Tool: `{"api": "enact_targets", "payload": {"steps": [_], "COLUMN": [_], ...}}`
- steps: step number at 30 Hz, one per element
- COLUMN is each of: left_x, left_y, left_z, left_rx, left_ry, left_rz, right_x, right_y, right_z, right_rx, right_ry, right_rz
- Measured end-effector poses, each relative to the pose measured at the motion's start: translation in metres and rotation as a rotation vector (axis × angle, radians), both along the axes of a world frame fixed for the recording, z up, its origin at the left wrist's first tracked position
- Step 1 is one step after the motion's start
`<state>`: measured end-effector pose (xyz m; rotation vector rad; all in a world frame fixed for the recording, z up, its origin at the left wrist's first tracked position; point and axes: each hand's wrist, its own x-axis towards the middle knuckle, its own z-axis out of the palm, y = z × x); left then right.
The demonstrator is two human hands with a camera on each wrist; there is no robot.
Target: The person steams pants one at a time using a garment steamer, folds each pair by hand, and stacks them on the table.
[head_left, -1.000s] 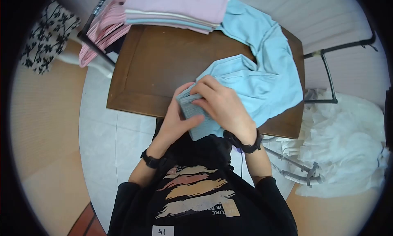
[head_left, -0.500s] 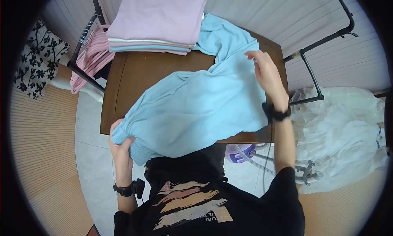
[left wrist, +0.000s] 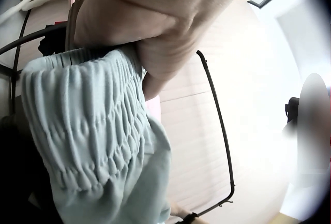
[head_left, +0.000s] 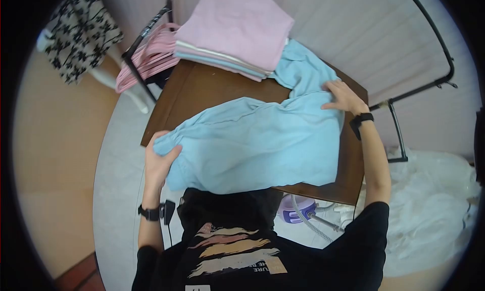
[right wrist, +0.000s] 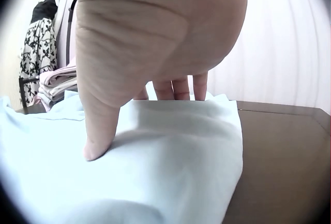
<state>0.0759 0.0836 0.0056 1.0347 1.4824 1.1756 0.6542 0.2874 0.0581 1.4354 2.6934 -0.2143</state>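
A light blue garment (head_left: 252, 144) lies across the brown table (head_left: 197, 89), its near edge hanging over the table's front. At its left end my left hand (head_left: 160, 162) grips the gathered waistband, thumb on top. The left wrist view shows that elastic band (left wrist: 88, 120) below the left hand (left wrist: 155, 27). My right hand (head_left: 346, 96) rests on the garment's far right part. In the right wrist view the thumb and fingertips of the right hand (right wrist: 155, 38) touch the pale cloth (right wrist: 170, 157), fingers extended.
A stack of folded pink, white and blue clothes (head_left: 235, 28) sits at the table's back. Pink hangers (head_left: 151, 59) hang on a black rack at the left. White fabric (head_left: 429, 205) lies at the right, and a purple-and-white appliance (head_left: 297, 208) stands below the table's front.
Both hands have parted from the bunched band; the left hand carried it left, spreading the garment. My right hand swung to the far right and came down on the cloth. The head view shifted.
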Motion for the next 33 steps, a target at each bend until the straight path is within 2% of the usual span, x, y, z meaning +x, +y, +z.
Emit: {"api": "enact_targets", "payload": {"steps": [1,3,4,5,6,7,8,9,11,13,14,17,18,19,21,22,24,25,27,29,30,31,32,33], "left_x": [-0.004,-0.018,-0.022,-0.021,-0.028,-0.031,-0.033,-0.042,-0.050,-0.049,-0.054,-0.049,-0.054,-0.044,-0.025,-0.017,-0.004,0.015,0.022,0.027,0.023,0.021,0.025,0.029], "left_y": [0.006,0.012,0.013,0.009,0.011,0.011,0.010,0.007,0.014,0.009,0.008,0.004,0.005,0.005,0.005,0.005,0.005,0.011,0.017,0.043,0.059,0.070,0.085,0.100], "left_z": [-0.001,-0.004,0.000,0.018,0.013,0.017,0.024,0.027,0.030,0.032,0.029,0.028,0.050,0.056,0.076,0.084,0.098,0.097,0.097,0.086,0.073,0.058,0.041,0.023], "left_rx": [0.051,0.132,0.164,0.159,0.198,0.208,0.171,0.172,0.216,0.262,0.270,0.333,0.330,0.333,0.348,0.358,0.309,0.247,0.174,0.063,-0.002,0.001,0.082,0.172], "left_ry": [0.071,0.204,0.266,0.210,0.164,0.196,0.173,0.191,0.296,0.318,0.346,0.136,0.105,0.079,0.007,0.006,-0.031,-0.025,-0.033,-0.135,-0.123,-0.128,0.075,0.275], "left_rz": [-0.043,-0.100,-0.112,-0.111,-0.073,-0.050,-0.019,0.013,-0.013,0.008,0.015,-0.156,-0.216,-0.248,-0.498,-0.527,-0.521,-0.489,-0.455,-0.368,-0.399,-0.447,-0.439,-0.421], "right_x": [0.000,0.007,0.004,0.024,0.026,0.011,0.038,0.029,0.008,0.023,0.033,0.092,0.105,0.146,0.211,0.217,0.228,0.250,0.246,0.240,0.219,0.215,0.174,0.158], "right_y": [0.000,-0.004,-0.005,-0.007,-0.010,-0.037,-0.054,-0.086,-0.154,-0.198,-0.215,-0.272,-0.302,-0.329,-0.355,-0.376,-0.421,-0.406,-0.368,-0.301,-0.252,-0.231,-0.205,-0.182], "right_z": [0.004,0.008,0.020,0.007,0.014,0.034,0.017,0.030,0.075,0.095,0.103,0.140,0.160,0.186,0.255,0.262,0.250,0.232,0.228,0.211,0.195,0.146,0.122,0.101], "right_rx": [-0.004,0.134,0.071,0.234,0.165,0.060,0.298,0.231,0.108,0.163,0.093,0.076,0.393,0.303,-0.153,-0.152,0.277,0.265,0.165,0.053,-0.188,0.064,0.091,-0.036], "right_ry": [-0.071,0.015,0.015,0.074,-0.003,0.058,0.186,0.229,0.160,0.076,-0.022,-0.079,0.188,0.177,0.312,0.295,1.484,1.492,0.898,0.313,-0.012,-0.018,-0.086,-0.234], "right_rz": [0.035,0.160,0.157,0.234,0.240,0.193,0.355,0.270,-0.094,-0.198,-0.349,-0.560,-0.471,-0.448,-0.254,-0.273,-0.570,-0.571,-0.714,-0.828,-0.861,-0.684,-0.642,-0.603]}}
